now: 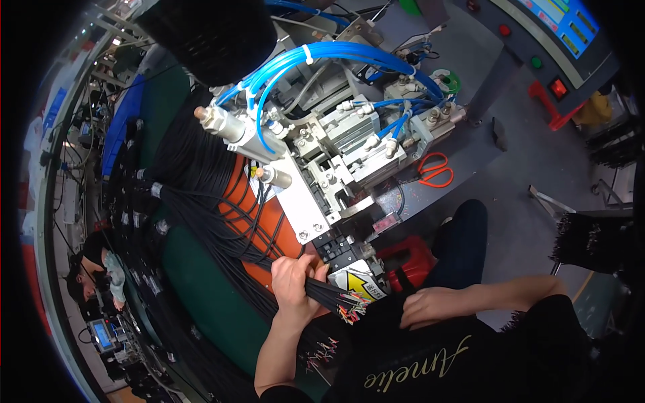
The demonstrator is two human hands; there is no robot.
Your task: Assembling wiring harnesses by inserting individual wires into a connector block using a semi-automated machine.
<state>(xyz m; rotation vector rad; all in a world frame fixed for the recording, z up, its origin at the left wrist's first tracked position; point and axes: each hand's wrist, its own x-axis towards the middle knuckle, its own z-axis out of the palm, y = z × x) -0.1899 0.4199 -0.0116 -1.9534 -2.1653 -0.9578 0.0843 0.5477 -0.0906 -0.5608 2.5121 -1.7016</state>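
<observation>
The person is gripping a bundle of black cables (330, 295) in the left hand (293, 285), the fingers wrapped tight around it just behind its stripped, coloured wire ends (349, 311), which are fanning out past the fingertips toward the person's body. Just beyond the knuckles, the black tool head (342, 250) of a pneumatic machine (322, 154) is standing, with a yellow warning label (363, 282) right beside the thumb. The right hand (430, 305) is resting on dark fabric at the lap, fingers curled loosely; whether they are pinching anything cannot be told. More black cables are draping over an orange pad (259, 221) on the far side of the left hand. The likeliest trouble seems to be the fingers drifting too near the tool head while feeding a wire, since the gap there is looking slim. The loose wire ends could also be splaying and snagging one another, so that a wrong strand gets picked out, or the bundle slips if the grip slackens.
</observation>
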